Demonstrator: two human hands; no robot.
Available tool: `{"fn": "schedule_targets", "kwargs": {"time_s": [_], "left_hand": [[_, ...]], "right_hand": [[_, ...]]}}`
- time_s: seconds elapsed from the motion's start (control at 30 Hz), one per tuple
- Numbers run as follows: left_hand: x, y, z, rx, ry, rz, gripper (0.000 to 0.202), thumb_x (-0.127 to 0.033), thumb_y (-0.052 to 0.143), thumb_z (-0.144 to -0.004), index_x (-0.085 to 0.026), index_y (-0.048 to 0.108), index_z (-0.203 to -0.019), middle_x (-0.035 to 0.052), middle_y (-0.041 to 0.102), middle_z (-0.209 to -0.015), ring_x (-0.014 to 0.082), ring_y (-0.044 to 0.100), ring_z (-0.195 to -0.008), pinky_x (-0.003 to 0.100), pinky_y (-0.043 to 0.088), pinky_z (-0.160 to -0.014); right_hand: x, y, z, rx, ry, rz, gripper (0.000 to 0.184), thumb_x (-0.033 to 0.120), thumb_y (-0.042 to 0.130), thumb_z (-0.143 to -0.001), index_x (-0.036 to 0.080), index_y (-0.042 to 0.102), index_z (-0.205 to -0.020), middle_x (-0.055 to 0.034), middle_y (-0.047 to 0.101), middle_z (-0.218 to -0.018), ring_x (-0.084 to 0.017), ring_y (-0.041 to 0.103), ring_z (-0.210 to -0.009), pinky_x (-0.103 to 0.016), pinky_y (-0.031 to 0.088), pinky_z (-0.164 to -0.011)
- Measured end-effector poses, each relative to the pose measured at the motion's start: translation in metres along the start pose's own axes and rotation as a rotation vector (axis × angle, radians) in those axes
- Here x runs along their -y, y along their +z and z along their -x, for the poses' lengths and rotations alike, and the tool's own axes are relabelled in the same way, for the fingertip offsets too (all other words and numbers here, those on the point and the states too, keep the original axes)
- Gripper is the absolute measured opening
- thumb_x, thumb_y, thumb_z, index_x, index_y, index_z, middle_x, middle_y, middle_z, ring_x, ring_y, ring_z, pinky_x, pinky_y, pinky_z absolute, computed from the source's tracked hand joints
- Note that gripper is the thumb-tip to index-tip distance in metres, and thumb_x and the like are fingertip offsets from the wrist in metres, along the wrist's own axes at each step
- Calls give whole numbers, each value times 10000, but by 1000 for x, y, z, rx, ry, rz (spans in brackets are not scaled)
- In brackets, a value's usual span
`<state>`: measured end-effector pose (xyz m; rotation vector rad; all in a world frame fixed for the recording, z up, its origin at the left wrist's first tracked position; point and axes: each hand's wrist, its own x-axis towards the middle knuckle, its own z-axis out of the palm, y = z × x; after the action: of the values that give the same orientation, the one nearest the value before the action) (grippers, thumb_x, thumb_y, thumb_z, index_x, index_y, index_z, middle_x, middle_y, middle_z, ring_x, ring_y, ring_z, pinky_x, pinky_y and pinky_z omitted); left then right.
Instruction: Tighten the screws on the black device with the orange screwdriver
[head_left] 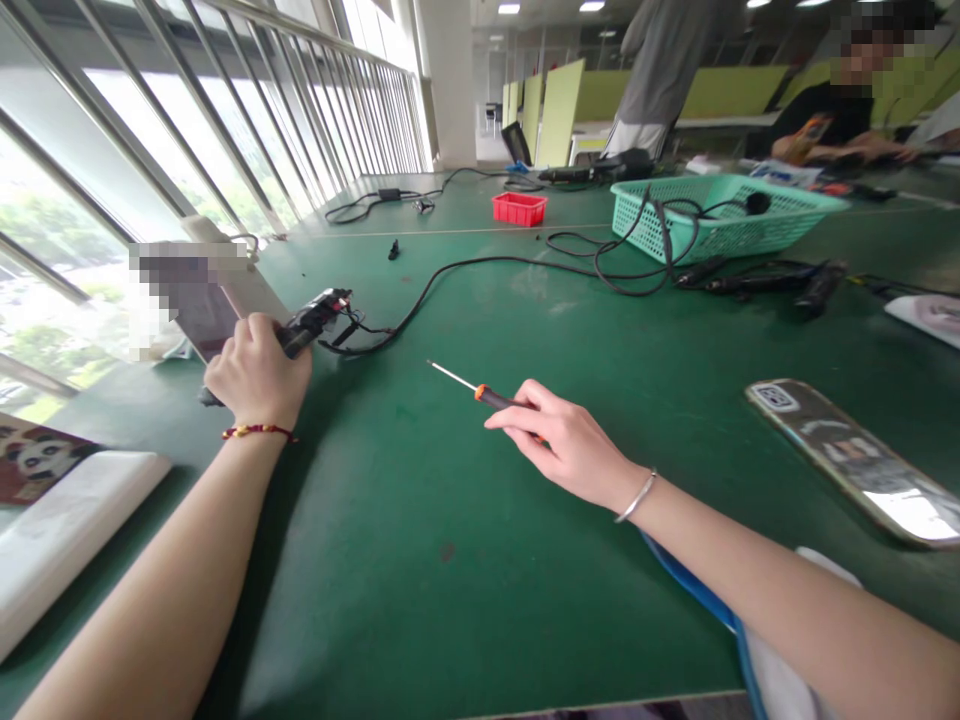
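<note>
My left hand point(259, 370) is closed around a black rod-shaped corded device point(319, 318), lifted at the left of the table. Small parts and thin wires show at the device's far end, where a black cable point(480, 261) joins it. Its middle is hidden in my palm. In my right hand point(574, 440) is a screwdriver point(491, 396) with a black and orange handle, pinched between thumb and fingers. The screwdriver's thin shaft points left and away from me, toward the device but apart from it.
On the green table point(420, 520) stand a red tray point(519, 209) and a turquoise basket point(720, 215) with cables. A phone point(847, 450) lies right, a white box point(82, 520) left. A small black piece point(394, 250) lies farther back. A seated person point(832, 115) handles something at far right.
</note>
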<state>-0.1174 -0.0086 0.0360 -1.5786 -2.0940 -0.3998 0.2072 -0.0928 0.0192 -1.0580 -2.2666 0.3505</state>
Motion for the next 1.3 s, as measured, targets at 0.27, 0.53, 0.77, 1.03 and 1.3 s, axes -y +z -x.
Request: {"fn": "schedule_targets", "kwargs": {"time_s": [0.27, 0.53, 0.77, 1.03, 1.3], "left_hand": [[-68, -9, 26, -14, 437, 292, 381, -491, 409, -896, -218, 581, -1099, 103, 599, -1155, 276, 560, -1036, 358, 386, -822], [-117, -17, 54, 83, 931, 511, 417, -526, 426, -919, -230, 615, -1144, 48, 706, -1009, 201, 636, -908, 362, 386, -937], [-67, 6, 14, 39, 362, 518, 316, -333, 378, -950, -193, 646, -1043, 39, 653, -1081, 215, 610, -977, 348, 436, -856], [-9, 35, -10, 231, 129, 346, 381, -210, 419, -881, -123, 577, -1217, 110, 557, -1137, 287, 522, -1072, 417, 442, -924], [-17, 40, -12, 249, 381, 249, 369, -156, 355, -891, -140, 646, -1118, 106, 592, -1148, 275, 521, -1068, 379, 466, -901]], "right_hand": [[-19, -2, -3, -356, 150, 16, 279, 106, 490, -812, 216, 512, -1067, -34, 556, -920, -147, 560, -718, -282, 482, -704], [-38, -7, -9, -365, 147, 79, 376, 144, 580, -755, 214, 490, -1114, -68, 627, -1081, -233, 601, -999, -389, 459, -919], [-51, -6, -10, -150, 282, 97, 344, 166, 672, -711, 251, 536, -1015, -16, 648, -1061, -222, 621, -911, -346, 474, -793], [-45, -6, -11, -205, 318, 357, 299, 262, 732, -698, 238, 547, -931, -29, 629, -918, -240, 601, -844, -344, 431, -737], [-50, -7, -9, -276, 400, 448, 294, 289, 723, -695, 231, 549, -925, -52, 615, -904, -259, 588, -823, -346, 424, -698]]}}
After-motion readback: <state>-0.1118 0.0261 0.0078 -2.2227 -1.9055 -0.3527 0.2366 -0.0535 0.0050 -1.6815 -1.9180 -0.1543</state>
